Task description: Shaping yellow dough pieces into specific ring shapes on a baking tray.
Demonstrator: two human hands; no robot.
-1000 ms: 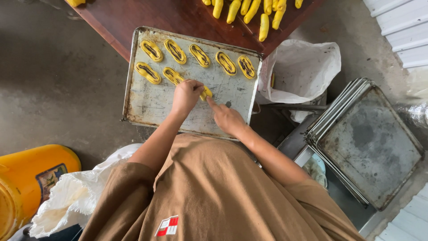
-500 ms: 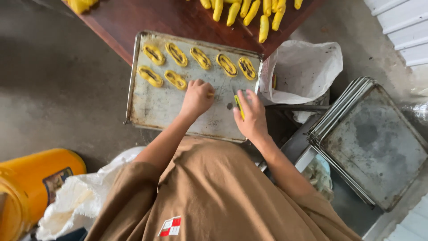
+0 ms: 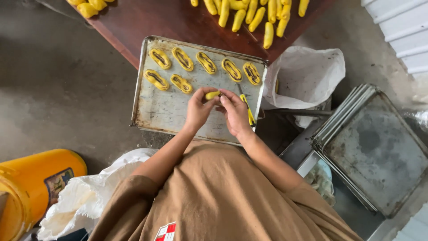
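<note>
While both hands meet over the near middle of the battered metal baking tray (image 3: pixel 165 111), the left hand (image 3: pixel 199 108) pinches a small yellow banana piece (image 3: pixel 212 94) between thumb and fingertips, closed firmly on its near end. The right hand (image 3: pixel 234 111) comes in from the right, fingers curled onto the same piece, and a slim yellow-handled knife (image 3: pixel 248 109) lies along its far side; whether the hand actually grips that knife, I cannot tell.

To do this well, I'd judge the left hand should keep the fruit steady and low over the tray, with the right working gently so the soft flesh doesn't tear or smear, and the blade pointing away from the fingers.

And look at the piece itself: stubby, bright yellow, smooth, held just above the bare metal, near the right end of the second row. Beyond it sit seven flattened yellow banana slices with dark centres (image 3: pixel 206 62), five along the far row, two on the left below. Farther off, whole yellow bananas (image 3: pixel 249 15) lie heaped on the dark brown wooden table (image 3: pixel 169 22). A white plastic bag (image 3: pixel 307 76) gapes at the right.
</note>
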